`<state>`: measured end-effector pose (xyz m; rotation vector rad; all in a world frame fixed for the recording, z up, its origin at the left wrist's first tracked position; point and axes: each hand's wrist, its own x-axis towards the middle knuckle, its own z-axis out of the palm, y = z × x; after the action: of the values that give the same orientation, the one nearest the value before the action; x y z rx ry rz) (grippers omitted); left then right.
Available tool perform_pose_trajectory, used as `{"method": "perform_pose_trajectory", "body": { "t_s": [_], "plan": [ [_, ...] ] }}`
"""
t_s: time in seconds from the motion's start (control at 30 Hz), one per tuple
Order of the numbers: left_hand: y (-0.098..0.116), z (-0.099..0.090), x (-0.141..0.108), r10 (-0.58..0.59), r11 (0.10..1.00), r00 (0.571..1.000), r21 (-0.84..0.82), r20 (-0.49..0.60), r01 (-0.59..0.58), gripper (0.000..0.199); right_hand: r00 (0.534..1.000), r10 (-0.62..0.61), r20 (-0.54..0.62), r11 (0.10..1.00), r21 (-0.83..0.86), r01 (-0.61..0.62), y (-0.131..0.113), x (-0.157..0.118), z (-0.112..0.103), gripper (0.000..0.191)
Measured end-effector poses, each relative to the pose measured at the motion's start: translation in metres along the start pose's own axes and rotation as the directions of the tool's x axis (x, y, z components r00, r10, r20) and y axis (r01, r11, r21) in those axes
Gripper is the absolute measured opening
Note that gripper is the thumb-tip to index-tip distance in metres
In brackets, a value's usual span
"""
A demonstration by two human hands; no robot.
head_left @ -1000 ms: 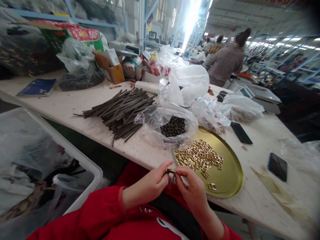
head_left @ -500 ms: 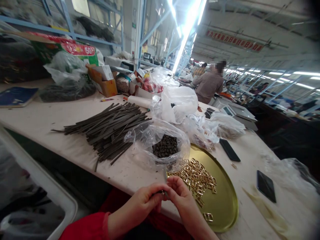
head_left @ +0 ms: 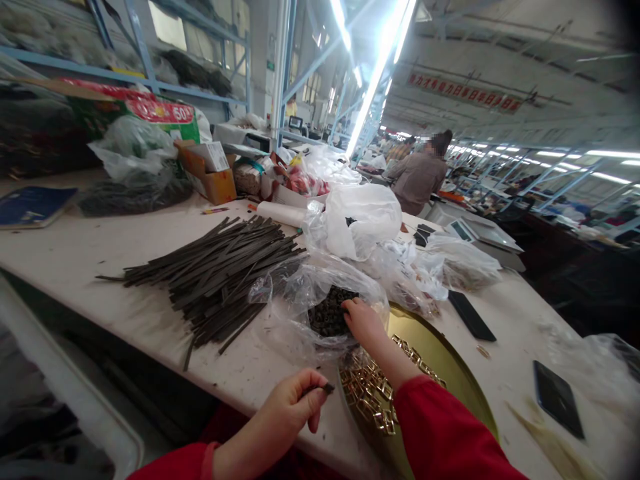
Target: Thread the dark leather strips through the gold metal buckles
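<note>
My left hand (head_left: 299,402) pinches a dark strip whose end (head_left: 327,388) pokes out past the fingertips, over the table's front edge. Over the clear plastic bag (head_left: 285,313) reaches my right hand (head_left: 364,323), its fingertips at the small dark loops (head_left: 327,313) inside; whether they grip one is hidden. Beneath my right forearm lies a round gold tray (head_left: 450,360) with many gold metal buckles (head_left: 367,390). A pile of long dark strips (head_left: 220,267) spreads on the table left of the bag.
White plastic bags (head_left: 367,220) stand behind the loops. Phone-like black objects (head_left: 471,316) (head_left: 557,398) lie at the right. An orange box (head_left: 220,183) and a blue booklet (head_left: 35,205) sit at the back left. A white bin (head_left: 113,423) is at lower left. A person (head_left: 420,173) is farther back.
My right hand has left my left hand and moved up and forward to the bag of dark loops. My left hand keeps the dark strip near the table edge. The view has shifted slightly.
</note>
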<state>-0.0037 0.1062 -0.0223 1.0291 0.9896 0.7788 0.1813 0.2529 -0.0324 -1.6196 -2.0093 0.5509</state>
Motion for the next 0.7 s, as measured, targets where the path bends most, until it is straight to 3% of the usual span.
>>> {"method": "perform_pose_trajectory", "body": {
  "t_s": [0.2, 0.3, 0.37, 0.47, 0.5, 0.57, 0.63, 0.7],
  "plan": [
    [0.001, -0.007, -0.006, 0.023, 0.999, 0.999, 0.033, -0.028, -0.023, 0.032, 0.998, 0.007, -0.064, 0.999, 0.031, -0.005, -0.009, -0.007, 0.000, 0.006],
    [0.007, -0.010, -0.009, 0.069, 0.996, 0.996, 0.060, -0.060, -0.065, 0.032, 0.997, 0.024, -0.067, 0.995, 0.103, -0.017, -0.029, -0.035, -0.007, 0.010],
    [0.013, -0.010, -0.010, 0.100, 0.992, 0.992, 0.083, -0.083, -0.093, 0.029, 0.999, 0.042, -0.001, 0.962, 0.268, -0.040, -0.045, -0.061, -0.010, 0.020],
    [0.021, -0.007, -0.012, 0.144, 0.983, 0.984, 0.132, -0.104, -0.130, 0.027, 0.985, 0.086, 0.151, 0.715, 0.679, -0.167, -0.069, -0.099, -0.009, 0.026],
    [0.022, -0.006, -0.013, 0.165, 0.978, 0.981, 0.148, -0.104, -0.148, 0.026, 0.978, 0.097, 0.183, 0.623, 0.755, -0.203, -0.074, -0.110, -0.008, 0.027],
    [0.023, -0.003, -0.016, 0.210, 0.965, 0.973, 0.178, -0.097, -0.190, 0.025, 0.975, 0.117, 0.190, 0.547, 0.807, -0.223, -0.082, -0.126, -0.006, 0.026],
    [0.022, -0.001, -0.020, 0.236, 0.952, 0.967, 0.224, -0.093, -0.211, 0.024, 0.983, 0.122, 0.136, 0.600, 0.779, -0.182, -0.086, -0.137, -0.005, 0.024],
    [0.020, 0.001, -0.025, 0.248, 0.927, 0.964, 0.314, -0.097, -0.207, 0.023, 0.996, 0.089, 0.008, 0.756, 0.650, -0.073, -0.087, -0.144, -0.006, 0.019]
  ]
}}
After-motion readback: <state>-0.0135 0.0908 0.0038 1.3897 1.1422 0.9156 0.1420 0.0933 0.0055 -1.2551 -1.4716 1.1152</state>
